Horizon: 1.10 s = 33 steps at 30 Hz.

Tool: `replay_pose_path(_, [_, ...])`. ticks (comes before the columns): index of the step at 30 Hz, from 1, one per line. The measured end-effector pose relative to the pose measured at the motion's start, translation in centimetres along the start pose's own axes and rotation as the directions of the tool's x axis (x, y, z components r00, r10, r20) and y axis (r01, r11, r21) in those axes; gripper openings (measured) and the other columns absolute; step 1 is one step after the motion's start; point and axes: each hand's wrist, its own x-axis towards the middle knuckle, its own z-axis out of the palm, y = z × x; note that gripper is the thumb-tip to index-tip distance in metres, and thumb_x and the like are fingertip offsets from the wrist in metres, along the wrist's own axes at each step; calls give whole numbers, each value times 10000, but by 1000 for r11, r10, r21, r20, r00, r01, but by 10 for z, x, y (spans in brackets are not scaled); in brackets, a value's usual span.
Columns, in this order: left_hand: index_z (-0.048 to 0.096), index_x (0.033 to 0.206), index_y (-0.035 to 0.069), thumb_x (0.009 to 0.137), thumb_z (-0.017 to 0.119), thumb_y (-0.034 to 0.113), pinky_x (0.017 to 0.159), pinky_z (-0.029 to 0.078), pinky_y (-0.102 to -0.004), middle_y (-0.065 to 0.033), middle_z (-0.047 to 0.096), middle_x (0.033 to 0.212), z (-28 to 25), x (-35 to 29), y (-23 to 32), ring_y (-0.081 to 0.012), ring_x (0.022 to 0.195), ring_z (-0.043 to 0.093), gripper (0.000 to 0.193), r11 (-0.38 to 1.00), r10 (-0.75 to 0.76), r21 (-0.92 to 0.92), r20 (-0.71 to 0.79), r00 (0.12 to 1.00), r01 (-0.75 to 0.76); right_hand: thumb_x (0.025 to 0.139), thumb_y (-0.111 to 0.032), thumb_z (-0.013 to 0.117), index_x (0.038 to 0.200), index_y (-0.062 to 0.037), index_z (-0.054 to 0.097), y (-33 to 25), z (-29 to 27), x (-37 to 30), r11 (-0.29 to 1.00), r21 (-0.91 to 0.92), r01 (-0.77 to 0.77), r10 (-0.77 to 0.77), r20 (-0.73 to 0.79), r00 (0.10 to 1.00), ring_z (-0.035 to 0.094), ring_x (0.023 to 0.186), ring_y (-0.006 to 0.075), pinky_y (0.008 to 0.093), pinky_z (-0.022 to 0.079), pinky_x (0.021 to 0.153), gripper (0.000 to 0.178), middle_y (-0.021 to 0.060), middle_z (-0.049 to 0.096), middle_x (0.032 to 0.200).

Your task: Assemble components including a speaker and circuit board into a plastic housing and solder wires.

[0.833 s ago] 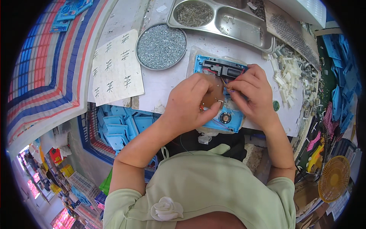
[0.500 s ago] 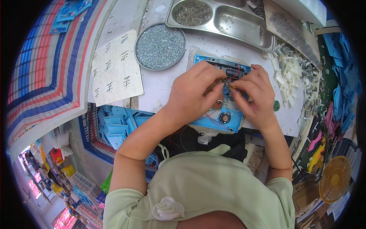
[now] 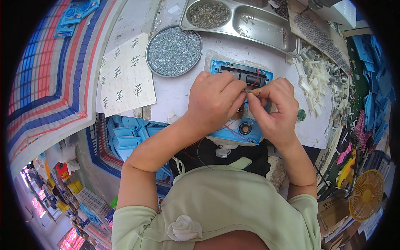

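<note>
A blue plastic casing [image 3: 224, 134] lies open on the table in front of me. It holds a round speaker [image 3: 244, 128], a black cylindrical part [image 3: 252, 79] and thin red wires [image 3: 258, 74]. Above its middle, my left hand [image 3: 214, 98] pinches with thumb and forefinger; what lies between these fingertips is mostly covered. Almost touching it, my right hand [image 3: 277, 110] is closed on a small yellowish piece [image 3: 254, 92] whose kind I cannot make out. Both hands hide the centre of the casing.
A round metal dish [image 3: 147, 61] of small screws stands left of the casing. Behind is a steel compartment tray [image 3: 264, 38] with tiny metal parts. White plastic pieces [image 3: 313, 81] are heaped at right. A handwritten sheet [image 3: 127, 79] lies at left. A dark tool-like object [image 3: 318, 3] shows at top right.
My right hand has dropped slightly and turned, and the yellowish piece shows more clearly. My left hand has shifted slightly down, uncovering more of the black part. A dark object has appeared at top right.
</note>
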Motion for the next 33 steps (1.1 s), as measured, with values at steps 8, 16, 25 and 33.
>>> replay_pose_path(8, [752, 978, 109, 753, 808, 65, 679, 435, -341, -31, 731, 929, -11, -12, -13, -204, 755, 666, 236, 997, 34, -65, 26, 999, -33, 736, -92, 800, 889, -82, 717, 1, -20, 9, 998, 38, -47, 44, 77, 996, 571, 761, 243, 384, 406, 832, 174, 28, 614, 760])
replay_pose_path(16, [747, 998, 110, 771, 806, 55, 689, 459, -329, -42, 741, 968, -12, -17, -16, -217, 795, 682, 241, 996, 5, -92, 25, 1000, -3, 757, -130, 812, 988, -100, 745, -4, -4, 12, 975, -121, 188, -179, 86, 980, 584, 841, 247, 413, 414, 852, 243, 23, 652, 854])
replay_pose_path(25, [734, 960, 62, 796, 777, 41, 652, 523, -339, -70, 723, 910, -12, -11, -18, -250, 786, 700, 171, 964, -127, -232, 32, 991, 131, 738, -117, 798, 934, -118, 720, 4, -2, -1, 953, -213, 216, -199, 101, 975, 590, 883, 247, 448, 407, 881, 211, 1, 645, 871])
replay_pose_path(33, [736, 923, 70, 802, 775, 80, 613, 541, -346, -69, 686, 841, -11, 5, -11, -258, 731, 690, 128, 961, -38, -266, 130, 991, 72, 695, -160, 798, 922, -121, 724, -21, 12, -13, 916, -303, 262, -201, 218, 955, 577, 958, 231, 501, 392, 915, 242, -22, 658, 938])
